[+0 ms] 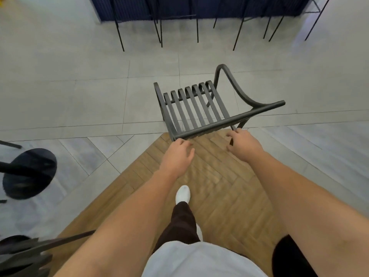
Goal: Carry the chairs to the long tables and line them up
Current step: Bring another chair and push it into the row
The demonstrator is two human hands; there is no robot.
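A dark metal chair point(191, 108) with a slatted seat and curved armrests stands in front of me, where the wooden floor meets the grey tiles. Its back rail runs across just ahead of my hands. My left hand point(177, 154) hovers at the left end of the rail, fingers relaxed and slightly curled, not wrapped round it. The fingertips of my right hand point(242, 144) reach the rail's right part, loosely spread. The long table point(199, 7), draped in dark blue cloth, stands along the top of the view.
Thin black legs point(119, 35) of other furniture stand in a row before the blue cloth. A round black pedestal base point(30, 172) sits at the left. Part of another dark chair point(24, 254) shows at the bottom left. Open tile floor lies between chair and table.
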